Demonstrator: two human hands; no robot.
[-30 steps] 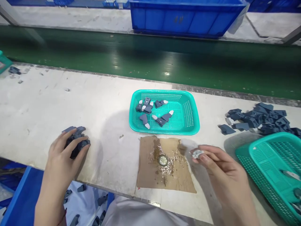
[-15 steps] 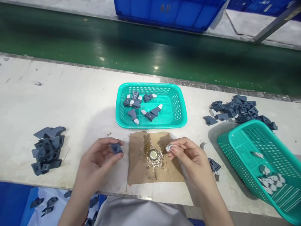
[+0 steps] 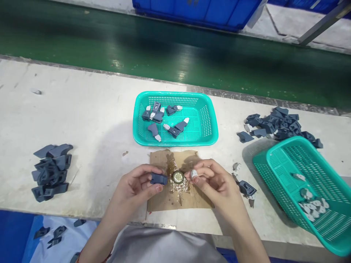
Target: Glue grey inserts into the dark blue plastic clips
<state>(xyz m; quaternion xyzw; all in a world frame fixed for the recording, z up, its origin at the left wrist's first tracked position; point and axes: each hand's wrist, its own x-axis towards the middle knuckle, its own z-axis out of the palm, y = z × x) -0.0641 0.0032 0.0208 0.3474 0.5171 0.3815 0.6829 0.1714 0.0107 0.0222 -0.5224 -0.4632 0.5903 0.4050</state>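
Note:
Pinched between the thumb and fingers of my left hand [image 3: 137,186] is a dark grey part [image 3: 159,178], over the left side of a brown cardboard sheet [image 3: 161,201]. My right hand [image 3: 215,180] grips a small white piece [image 3: 193,173] at the sheet's right side. Between the hands, a small round container [image 3: 178,177] with shiny liquid stands on the wet cardboard. Behind it, a green basket [image 3: 175,143] holds several grey parts with white tips [image 3: 180,126].
Grey parts [image 3: 52,171] are piled at the left, more [image 3: 282,122] at the back right. A tilted green basket [image 3: 282,193] with white pieces stands at the right. Beyond the table runs a green belt [image 3: 153,54], with a blue crate [image 3: 186,12] behind.
My left hand has moved right with the grey part, which has turned and now hangs over the cardboard. The white piece in my right hand has shifted slightly left and tilted upright.

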